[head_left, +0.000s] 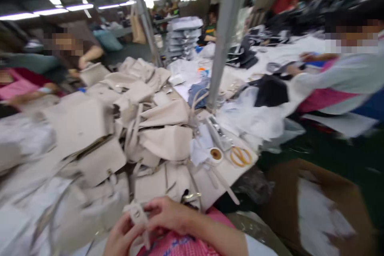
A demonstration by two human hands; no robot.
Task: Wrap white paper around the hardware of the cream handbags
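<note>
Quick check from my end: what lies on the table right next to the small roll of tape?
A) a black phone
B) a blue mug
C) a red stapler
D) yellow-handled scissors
D. The yellow-handled scissors lie flat on the table just to the right of the small roll of tape, near the table's edge; nothing red, blue or black sits beside it.

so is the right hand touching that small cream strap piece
Touching. The head view shows the right hand with fingers closed on the cream strap piece, and the left hand pinching it from below.
</note>
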